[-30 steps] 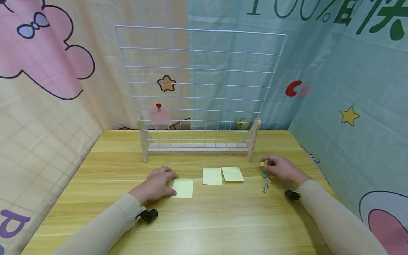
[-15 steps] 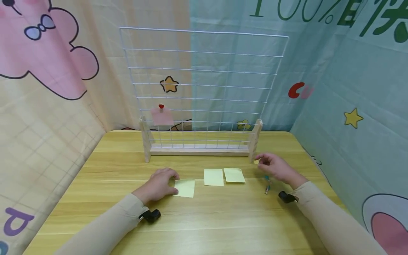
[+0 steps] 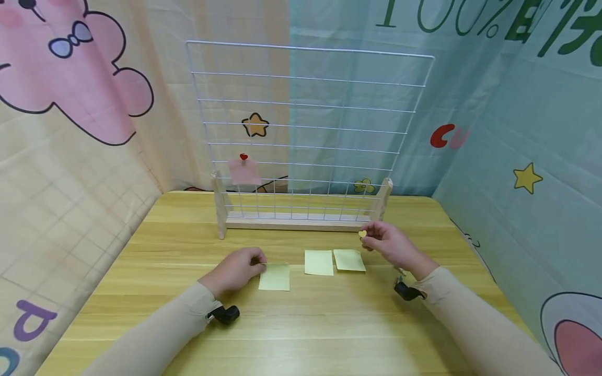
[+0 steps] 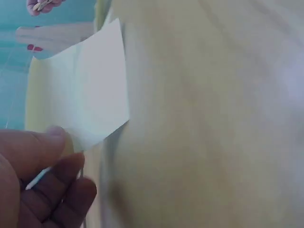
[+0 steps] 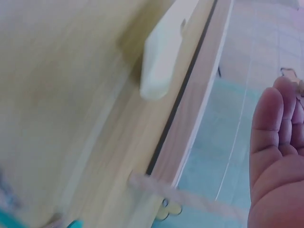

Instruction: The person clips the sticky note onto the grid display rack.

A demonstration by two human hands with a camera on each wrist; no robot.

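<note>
My left hand (image 3: 236, 270) pinches a pale yellow sticky note (image 3: 275, 278) by its left edge. In the left wrist view the note (image 4: 85, 85) is lifted and slightly curved, with the thumb on top. A small wooden clothespin with a yellow heart (image 3: 362, 234) is between the thumb and fingertips of my right hand (image 3: 395, 248), in front of the rack's right foot. Two more yellow sticky notes (image 3: 319, 262) lie side by side between the hands. On the wire grid rack (image 3: 310, 108) hangs a pink sticky note (image 3: 244, 172) under a red heart clothespin (image 3: 243, 156).
The rack's wooden base (image 3: 293, 224) stands toward the back of the wooden table (image 3: 301, 329). Other small clothespins (image 3: 401, 271) lie mostly hidden by the right wrist. Printed curtains (image 3: 498, 209) enclose the table at the back and sides.
My right hand has moved left with the yellow-heart clothespin, away from the other clothespins. The left hand's fingers have closed on the note's edge. The head view has shifted slightly.
</note>
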